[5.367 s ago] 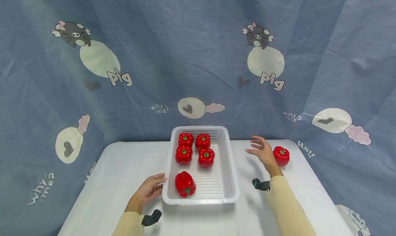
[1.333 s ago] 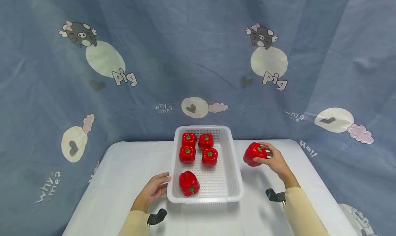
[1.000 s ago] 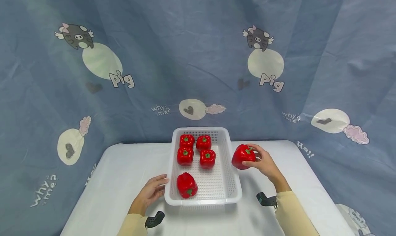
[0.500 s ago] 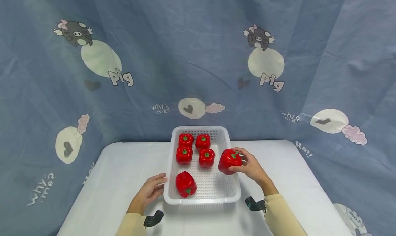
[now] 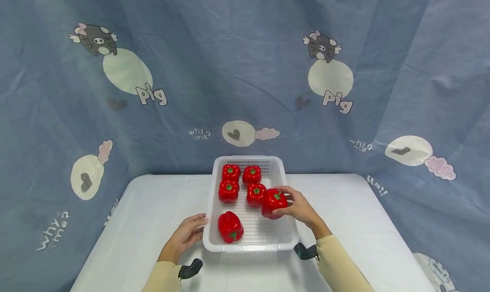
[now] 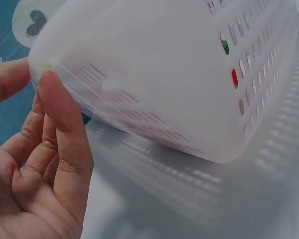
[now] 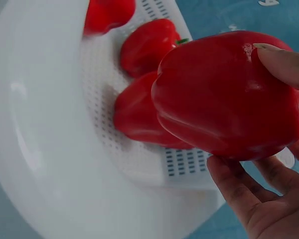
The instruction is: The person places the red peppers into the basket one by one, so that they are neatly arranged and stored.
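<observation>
In the head view, my right hand holds a red bell pepper over the right half of a white plastic basket. The right wrist view shows the thumb on one side of this bell pepper and fingers under the other. It overlaps one of the bell peppers standing stem up at the back. Another bell pepper lies tipped on its side at the front left, stem toward me. My left hand is at the basket's left rim; in the left wrist view its fingertips pinch that rim.
The basket stands on a white-covered table. Behind it hangs a blue curtain printed with pigs. Several upright bell peppers fill the basket's back left part. A black wrist camera sits on the right sleeve, another on the left.
The bell pepper that stood on the table at the right was picked up by my right hand and carried left over the basket. My left hand has stayed at the rim.
</observation>
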Demonstrator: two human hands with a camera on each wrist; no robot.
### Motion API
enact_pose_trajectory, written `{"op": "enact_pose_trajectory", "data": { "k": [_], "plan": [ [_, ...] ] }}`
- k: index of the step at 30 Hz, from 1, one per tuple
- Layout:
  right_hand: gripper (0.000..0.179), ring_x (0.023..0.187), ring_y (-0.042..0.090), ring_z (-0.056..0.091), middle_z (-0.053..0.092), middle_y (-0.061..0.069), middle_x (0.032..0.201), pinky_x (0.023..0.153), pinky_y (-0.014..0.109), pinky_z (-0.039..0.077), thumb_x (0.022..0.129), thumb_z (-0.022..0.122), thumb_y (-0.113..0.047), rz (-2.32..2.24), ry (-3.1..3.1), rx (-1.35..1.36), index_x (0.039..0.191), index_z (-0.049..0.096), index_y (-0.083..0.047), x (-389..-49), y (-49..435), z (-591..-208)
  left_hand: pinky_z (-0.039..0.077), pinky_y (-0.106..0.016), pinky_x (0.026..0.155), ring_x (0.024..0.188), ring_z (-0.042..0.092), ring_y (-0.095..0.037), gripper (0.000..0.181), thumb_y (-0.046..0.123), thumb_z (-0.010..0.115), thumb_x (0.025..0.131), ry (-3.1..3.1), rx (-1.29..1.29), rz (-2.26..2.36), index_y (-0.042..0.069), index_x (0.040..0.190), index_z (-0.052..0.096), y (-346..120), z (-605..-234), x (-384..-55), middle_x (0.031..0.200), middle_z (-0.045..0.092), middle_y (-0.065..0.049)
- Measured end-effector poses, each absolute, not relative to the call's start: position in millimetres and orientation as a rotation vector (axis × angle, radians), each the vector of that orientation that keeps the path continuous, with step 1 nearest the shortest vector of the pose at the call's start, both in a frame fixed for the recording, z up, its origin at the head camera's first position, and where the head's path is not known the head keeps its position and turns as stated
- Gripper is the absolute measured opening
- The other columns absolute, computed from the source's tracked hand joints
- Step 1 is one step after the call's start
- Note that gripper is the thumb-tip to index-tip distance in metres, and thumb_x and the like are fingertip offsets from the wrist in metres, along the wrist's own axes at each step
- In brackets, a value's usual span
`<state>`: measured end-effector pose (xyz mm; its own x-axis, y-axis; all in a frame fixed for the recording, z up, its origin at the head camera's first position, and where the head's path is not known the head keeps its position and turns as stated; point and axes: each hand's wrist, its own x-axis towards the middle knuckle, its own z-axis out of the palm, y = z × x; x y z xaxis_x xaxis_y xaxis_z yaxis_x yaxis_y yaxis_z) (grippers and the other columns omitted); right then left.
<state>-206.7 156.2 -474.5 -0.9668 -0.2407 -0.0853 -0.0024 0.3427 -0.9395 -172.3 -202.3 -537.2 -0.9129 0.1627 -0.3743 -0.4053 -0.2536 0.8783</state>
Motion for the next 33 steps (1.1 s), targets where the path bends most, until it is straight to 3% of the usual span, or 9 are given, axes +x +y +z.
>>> {"op": "enact_pose_trajectory", "data": {
  "k": [14, 33],
  "plan": [
    [0.070, 0.113, 0.032, 0.054, 0.058, 0.011, 0.124, 0.083, 0.043, 0.056, 0.066, 0.086, -0.009, -1.432, 2.407, -0.280, 0.130, 0.055, -0.007, -223.3, 144.1, -473.4, 0.056, -0.034, 0.082, 0.094, 0.065, -0.017, 0.036, 0.008, 0.058, 0.095, 1.612, -0.266, 2.231, -0.005, 0.127, 0.050, -204.4, -539.9, -172.7, 0.107, 0.065, -0.004],
    [0.070, 0.114, 0.031, 0.055, 0.057, 0.011, 0.124, 0.087, 0.043, 0.054, 0.066, 0.085, -0.004, -1.072, 2.446, -0.323, 0.129, 0.055, -0.007, -239.6, 126.4, -470.9, 0.056, -0.035, 0.083, 0.094, 0.065, -0.019, 0.040, 0.008, 0.061, 0.093, 1.633, -0.313, 2.239, -0.006, 0.128, 0.049, -203.1, -542.4, -172.8, 0.107, 0.064, -0.004]
  ]
}}
